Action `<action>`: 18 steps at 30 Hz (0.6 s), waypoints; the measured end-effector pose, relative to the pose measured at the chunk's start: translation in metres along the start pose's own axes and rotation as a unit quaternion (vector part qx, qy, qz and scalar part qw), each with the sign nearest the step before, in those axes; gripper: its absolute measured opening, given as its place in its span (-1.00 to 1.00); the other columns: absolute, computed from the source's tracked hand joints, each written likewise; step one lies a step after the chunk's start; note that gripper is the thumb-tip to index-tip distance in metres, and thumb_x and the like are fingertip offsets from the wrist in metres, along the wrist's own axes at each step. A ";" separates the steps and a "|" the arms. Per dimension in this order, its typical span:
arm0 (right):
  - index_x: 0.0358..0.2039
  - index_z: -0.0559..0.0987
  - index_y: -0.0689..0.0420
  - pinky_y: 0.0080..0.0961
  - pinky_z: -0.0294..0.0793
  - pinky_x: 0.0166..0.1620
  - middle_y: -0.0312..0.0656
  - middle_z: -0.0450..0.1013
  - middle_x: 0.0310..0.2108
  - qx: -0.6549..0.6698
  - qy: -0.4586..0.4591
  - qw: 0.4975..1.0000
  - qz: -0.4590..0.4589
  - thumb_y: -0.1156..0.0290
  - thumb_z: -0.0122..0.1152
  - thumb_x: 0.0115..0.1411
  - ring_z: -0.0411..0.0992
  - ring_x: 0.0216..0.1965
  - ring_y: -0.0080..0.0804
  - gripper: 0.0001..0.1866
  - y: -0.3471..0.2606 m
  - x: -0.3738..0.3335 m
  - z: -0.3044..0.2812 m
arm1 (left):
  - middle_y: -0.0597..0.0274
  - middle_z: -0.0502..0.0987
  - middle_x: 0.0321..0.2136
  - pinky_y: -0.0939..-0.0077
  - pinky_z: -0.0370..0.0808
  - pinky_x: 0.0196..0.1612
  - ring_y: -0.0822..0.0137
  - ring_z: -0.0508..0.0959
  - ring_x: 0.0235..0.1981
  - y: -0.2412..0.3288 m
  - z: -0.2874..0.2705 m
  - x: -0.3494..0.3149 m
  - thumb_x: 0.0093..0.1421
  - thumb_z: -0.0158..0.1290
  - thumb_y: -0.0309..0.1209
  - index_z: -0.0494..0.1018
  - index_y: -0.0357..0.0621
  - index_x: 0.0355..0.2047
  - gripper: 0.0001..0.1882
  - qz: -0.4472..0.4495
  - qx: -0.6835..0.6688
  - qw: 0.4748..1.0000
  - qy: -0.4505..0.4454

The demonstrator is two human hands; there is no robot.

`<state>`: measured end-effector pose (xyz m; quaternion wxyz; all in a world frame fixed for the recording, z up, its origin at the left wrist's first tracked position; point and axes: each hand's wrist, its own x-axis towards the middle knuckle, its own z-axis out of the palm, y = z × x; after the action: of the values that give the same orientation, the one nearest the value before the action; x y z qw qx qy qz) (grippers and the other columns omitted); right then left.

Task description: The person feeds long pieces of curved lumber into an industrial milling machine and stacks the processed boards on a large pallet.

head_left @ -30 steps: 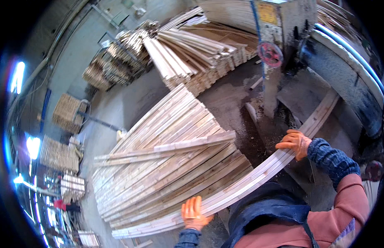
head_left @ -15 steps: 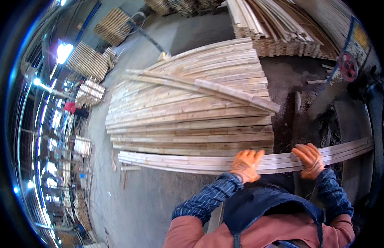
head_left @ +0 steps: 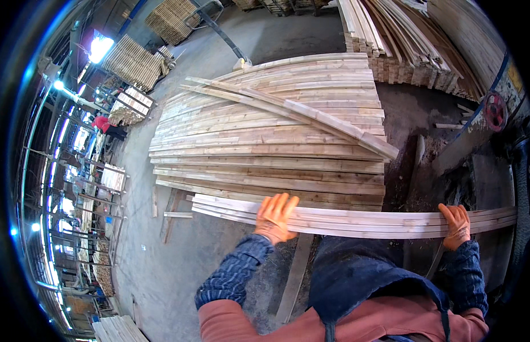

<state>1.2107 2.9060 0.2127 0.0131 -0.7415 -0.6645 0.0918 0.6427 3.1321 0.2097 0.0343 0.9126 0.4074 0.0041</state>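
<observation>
In front of my body lies a bundle of several long, pale wooden boards (head_left: 367,223), held side by side. My left hand (head_left: 274,219), in an orange glove, is wrapped over the bundle toward its left end, with the fingers on the far edge. Farther right, my right hand (head_left: 456,224), gloved in orange too, grips the same boards with its thumb side toward me. The bundle's right end reaches dark machinery (head_left: 522,188) at the right rim. Just beyond it is a broad, low stack of planks (head_left: 265,137), with a few loose boards (head_left: 333,126) slanting across the top.
Behind the machine's red handwheel (head_left: 495,110) stands a taller pile of timber (head_left: 407,62). A metal post (head_left: 222,37) rises past the stack's far side. At the left, a person in red (head_left: 105,124) bends near other wood piles. Short offcuts (head_left: 177,215) lie on the concrete floor (head_left: 179,256).
My left hand has slid left along the boards and my right hand has moved right, so they are farther apart. The bundle has shifted somewhat right, and the view has turned slightly.
</observation>
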 end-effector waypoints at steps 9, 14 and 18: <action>0.42 0.32 -0.16 0.08 0.01 0.54 -0.11 0.37 0.33 0.043 -0.031 0.998 -0.020 0.49 0.62 -0.41 0.24 0.43 -0.01 0.24 -0.048 0.014 -0.002 | 0.10 0.55 -0.03 -0.01 0.34 0.29 0.01 0.52 0.08 0.059 0.000 0.030 -0.27 0.45 -0.02 0.43 0.04 0.21 -0.05 -0.002 -0.035 0.998 -0.054; 0.49 0.23 -0.24 0.10 0.04 0.52 -0.09 0.38 0.34 0.010 -0.096 0.986 -0.132 0.30 0.63 -0.29 0.32 0.38 -0.09 0.24 -0.112 0.036 -0.004 | 0.10 0.58 -0.02 0.01 0.38 0.27 -0.03 0.53 0.03 0.121 0.008 0.048 -0.30 0.50 0.06 0.44 0.06 0.26 0.05 0.058 -0.102 0.991 -0.063; 0.54 0.12 -0.33 0.05 -0.02 0.54 -0.14 0.40 0.34 -0.015 -0.139 0.983 -0.122 0.30 0.63 -0.24 0.35 0.36 -0.10 0.30 -0.090 0.025 -0.011 | 0.04 0.61 0.02 -0.04 0.41 0.22 0.00 0.57 0.04 0.135 -0.004 0.042 -0.20 0.46 0.12 0.43 -0.06 0.27 0.02 0.132 -0.172 0.976 0.025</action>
<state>1.1266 2.9422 0.2333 -0.0790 -0.6349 -0.7467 0.1818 0.7709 3.0738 0.2217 0.1802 0.9382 0.2775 0.1013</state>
